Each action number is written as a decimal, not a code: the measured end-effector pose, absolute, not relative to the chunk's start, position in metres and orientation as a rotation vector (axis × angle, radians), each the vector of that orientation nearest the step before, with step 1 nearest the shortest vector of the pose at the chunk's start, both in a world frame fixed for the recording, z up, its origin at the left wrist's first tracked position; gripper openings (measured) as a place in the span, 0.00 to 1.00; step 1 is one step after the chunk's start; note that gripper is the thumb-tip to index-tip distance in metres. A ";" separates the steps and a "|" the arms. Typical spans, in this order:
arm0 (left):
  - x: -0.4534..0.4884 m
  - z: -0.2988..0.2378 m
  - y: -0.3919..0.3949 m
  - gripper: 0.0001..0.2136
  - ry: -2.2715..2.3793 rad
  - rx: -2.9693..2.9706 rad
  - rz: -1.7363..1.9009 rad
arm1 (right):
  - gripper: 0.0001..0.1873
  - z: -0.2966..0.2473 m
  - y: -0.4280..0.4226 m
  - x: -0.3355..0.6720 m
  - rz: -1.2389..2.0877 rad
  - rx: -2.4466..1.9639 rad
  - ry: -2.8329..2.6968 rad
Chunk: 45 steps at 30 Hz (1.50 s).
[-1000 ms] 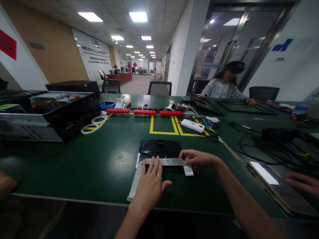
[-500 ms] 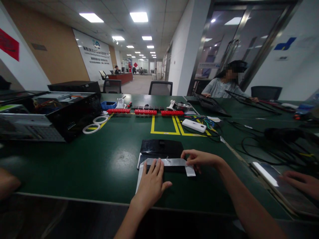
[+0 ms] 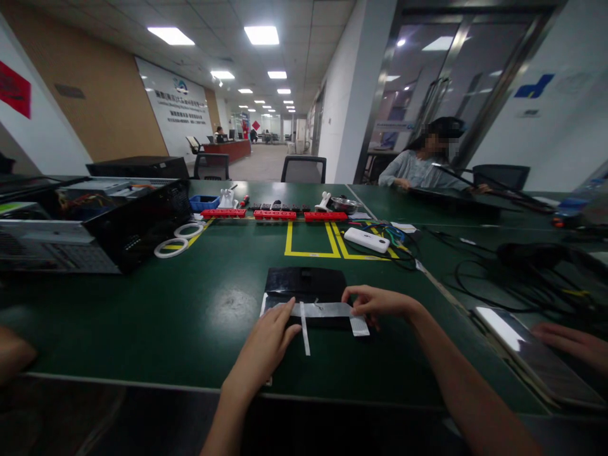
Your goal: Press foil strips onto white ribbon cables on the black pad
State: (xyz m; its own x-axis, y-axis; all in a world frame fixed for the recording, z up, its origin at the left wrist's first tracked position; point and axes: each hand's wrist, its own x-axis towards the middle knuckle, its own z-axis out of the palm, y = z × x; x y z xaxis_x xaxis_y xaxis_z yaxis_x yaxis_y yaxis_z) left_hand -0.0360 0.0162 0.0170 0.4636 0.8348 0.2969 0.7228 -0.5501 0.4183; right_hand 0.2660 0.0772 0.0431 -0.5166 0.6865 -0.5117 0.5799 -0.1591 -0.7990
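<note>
A black panel (image 3: 308, 278) lies flat on the green table in front of me. Across its near half runs a grey-white flat ribbon cable (image 3: 327, 310), with its right end folded down over the panel's front edge. My left hand (image 3: 268, 339) rests palm down on the left part of the cable, fingers stretched and thumb out, hiding that end. A narrow white strip (image 3: 305, 335) crosses the cable just right of the left thumb and hangs toward me. At the right fold, my right hand (image 3: 363, 301) pinches the cable between thumb and fingers.
An opened computer case (image 3: 104, 231) stands at the left beside white rings (image 3: 171, 247). Red strips (image 3: 274, 215) line the table's far side. A white device (image 3: 367, 240) with cables lies ahead. At right are a phone-like slab (image 3: 527, 354), another person's hand (image 3: 570, 342) and a seated person (image 3: 422, 158).
My left hand has slid left along the cable and turned, uncovering the narrow white strip. My right hand keeps its pinch at the fold. The seated person has lowered the dark panel.
</note>
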 end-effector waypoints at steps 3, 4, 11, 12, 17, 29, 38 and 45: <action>-0.062 0.011 0.016 0.18 1.460 2.476 0.797 | 0.22 0.042 0.078 0.267 1.792 -1.478 -1.979; -0.071 0.006 0.016 0.17 1.502 2.485 0.817 | 0.22 0.042 0.078 0.267 1.794 -1.473 -1.981; -0.107 -0.031 0.015 0.15 1.671 2.485 0.849 | 0.21 0.045 0.076 0.265 1.786 -1.509 -1.962; -0.107 -0.032 0.014 0.15 1.661 2.489 0.845 | 0.21 0.046 0.076 0.264 1.782 -1.511 -1.963; -0.104 -0.031 0.013 0.15 1.634 2.503 0.839 | 0.21 0.047 0.075 0.264 1.780 -1.493 -1.973; -0.104 -0.029 0.012 0.15 1.669 2.516 0.833 | 0.20 0.051 0.074 0.264 1.771 -1.420 -1.975; -0.104 -0.027 0.011 0.14 1.664 2.536 0.838 | 0.18 0.070 0.074 0.256 1.655 -1.131 -1.926; -0.103 -0.025 0.010 0.14 1.659 2.513 0.872 | 0.21 0.078 0.085 0.279 1.259 -1.046 -1.423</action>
